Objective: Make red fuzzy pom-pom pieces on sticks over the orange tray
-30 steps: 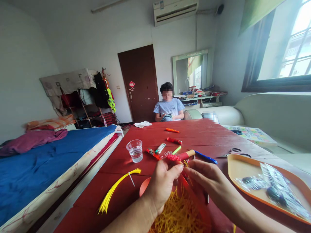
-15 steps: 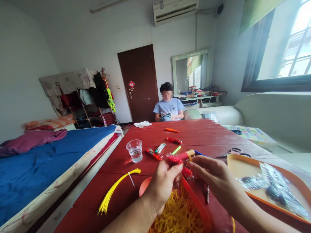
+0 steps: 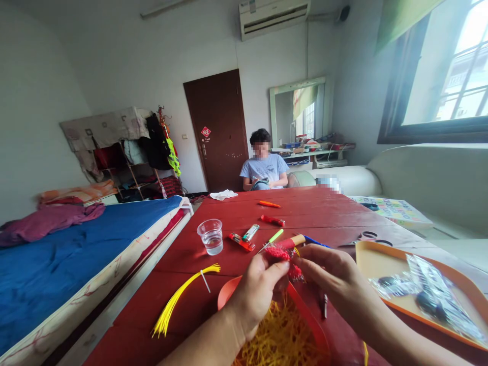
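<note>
My left hand (image 3: 254,293) and my right hand (image 3: 335,282) meet over a red table (image 3: 183,290). Both pinch a small red fuzzy piece (image 3: 282,256) made of spiky tufts; the left fingers hold its upper tuft, the right fingers its lower one. Under my hands stands an orange tray (image 3: 229,297) heaped with thin yellow strands (image 3: 280,335).
A bundle of yellow strands (image 3: 179,297) lies left of the tray. A clear cup of water (image 3: 210,236), lighters (image 3: 246,237), pens, scissors (image 3: 368,237) and an orange tray holding plastic bags (image 3: 377,259) sit on the table. Another person sits at the far end. A blue bed lies left.
My right hand has lifted slightly and closed on the lower red tuft, bringing it up beside the tuft in my left hand. The view barely shifted.
</note>
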The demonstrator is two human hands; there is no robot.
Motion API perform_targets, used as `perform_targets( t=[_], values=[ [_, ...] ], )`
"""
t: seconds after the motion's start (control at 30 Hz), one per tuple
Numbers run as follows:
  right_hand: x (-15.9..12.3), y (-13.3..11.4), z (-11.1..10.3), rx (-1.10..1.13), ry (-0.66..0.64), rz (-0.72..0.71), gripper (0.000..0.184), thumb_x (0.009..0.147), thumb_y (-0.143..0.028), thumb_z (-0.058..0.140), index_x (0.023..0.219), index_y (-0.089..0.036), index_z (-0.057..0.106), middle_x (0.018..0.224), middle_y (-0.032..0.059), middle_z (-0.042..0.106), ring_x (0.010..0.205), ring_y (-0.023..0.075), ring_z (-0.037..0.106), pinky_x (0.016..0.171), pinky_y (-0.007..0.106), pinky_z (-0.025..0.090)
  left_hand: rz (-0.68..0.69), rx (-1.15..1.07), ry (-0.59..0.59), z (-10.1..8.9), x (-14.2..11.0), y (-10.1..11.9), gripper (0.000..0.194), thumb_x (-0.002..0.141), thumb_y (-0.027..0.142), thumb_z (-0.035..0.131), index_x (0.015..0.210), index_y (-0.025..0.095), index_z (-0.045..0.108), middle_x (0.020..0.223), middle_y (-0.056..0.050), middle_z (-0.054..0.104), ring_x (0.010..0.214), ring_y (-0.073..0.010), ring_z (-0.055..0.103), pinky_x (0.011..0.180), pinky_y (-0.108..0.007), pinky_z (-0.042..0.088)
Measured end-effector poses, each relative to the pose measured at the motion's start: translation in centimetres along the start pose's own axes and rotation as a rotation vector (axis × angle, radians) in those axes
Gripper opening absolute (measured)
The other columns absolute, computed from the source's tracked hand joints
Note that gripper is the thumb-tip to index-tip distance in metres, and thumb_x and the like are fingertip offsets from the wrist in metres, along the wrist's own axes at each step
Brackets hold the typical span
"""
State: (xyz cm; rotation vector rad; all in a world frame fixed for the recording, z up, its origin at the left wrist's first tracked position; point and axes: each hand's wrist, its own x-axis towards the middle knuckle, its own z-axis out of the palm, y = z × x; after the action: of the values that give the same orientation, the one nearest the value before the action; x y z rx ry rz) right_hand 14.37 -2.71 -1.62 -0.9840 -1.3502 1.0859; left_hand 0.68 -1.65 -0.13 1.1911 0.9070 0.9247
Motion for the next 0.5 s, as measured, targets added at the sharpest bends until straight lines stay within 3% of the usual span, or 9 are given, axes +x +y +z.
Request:
perform_targets(
  t=[0.17,0.4,0.5],
  values=[
    [-0.05,-0.22,0.16,0.025,-0.016,0.037,0.026,0.072,-0.042,0.058,0.073,-0.017,0.059,0.044,-0.0084,0.045,0.031,0.0057,0.039,0.028,0.017,0.030,0.055,-0.055,-0.010,-0.17,0.11,-0.14,0.009,0.075,0.025,0.054,0.072,0.017,0.058,0.051,0.007,0.030,0.046,-0.0070,0.025,0.044,-0.019,0.024],
    [0.02,0.47,0.33,-0.012,-0.074,0.078,0.031,0.075,-0.047,0.054,0.070,-0.016,0.055,0.041,-0.0075,0.046,0.029,0.0066,0.041,0.028,0.018,0.030,0.077,-0.035,0.058,-0.22,0.30,0.17,0.010,0.072,0.022,0.054,0.066,0.016,0.048,0.050,0.008,0.032,0.047,-0.0061,0.024,0.046,-0.019,0.023],
    [0.02,0.60,0.43,-0.053,-0.090,0.066,0.029,0.076,-0.043,0.054,0.066,-0.016,0.055,0.041,-0.0080,0.044,0.031,0.0061,0.039,0.030,0.018,0.028,0.060,-0.048,0.025,-0.36,0.39,0.20,0.015,0.073,0.023,0.053,0.063,0.017,0.043,0.049,0.009,0.030,0.046,-0.0060,0.021,0.045,-0.020,0.020]
  ],
)
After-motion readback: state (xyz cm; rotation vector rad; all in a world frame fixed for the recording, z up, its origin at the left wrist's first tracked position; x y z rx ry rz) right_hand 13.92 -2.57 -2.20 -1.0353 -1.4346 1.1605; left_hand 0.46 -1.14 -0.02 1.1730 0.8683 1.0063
